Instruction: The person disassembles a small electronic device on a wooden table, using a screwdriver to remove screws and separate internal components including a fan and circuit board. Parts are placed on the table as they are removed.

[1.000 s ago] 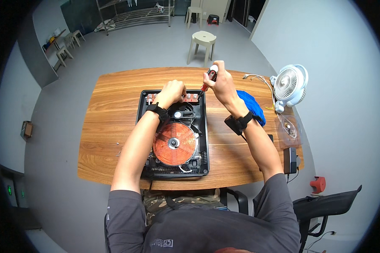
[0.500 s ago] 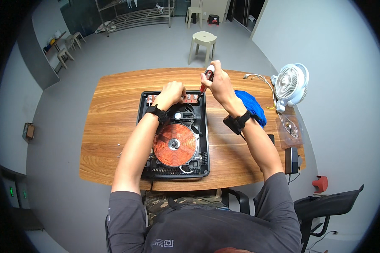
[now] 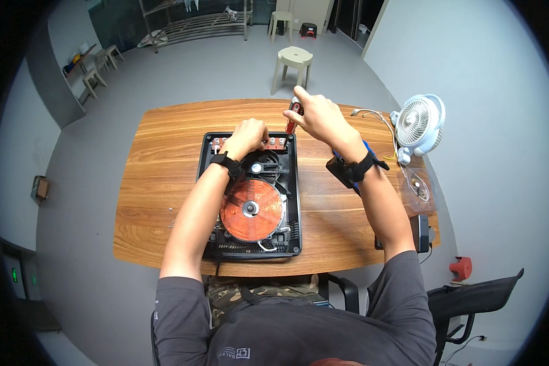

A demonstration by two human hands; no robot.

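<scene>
The right hand (image 3: 316, 116) was raised over the table's (image 3: 158, 183) far edge, clenched on a red-handled screwdriver (image 3: 293, 117) angled down at the opened induction cooker (image 3: 250, 195), while the left hand (image 3: 247, 137) rested curled on its top end.

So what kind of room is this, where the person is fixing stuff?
Probably a workshop or lab room. An opened cooktop with its copper coil showing lies on a wooden table, the right hand holds a red screwdriver, and a metal rack stands on the bare grey floor.
</scene>
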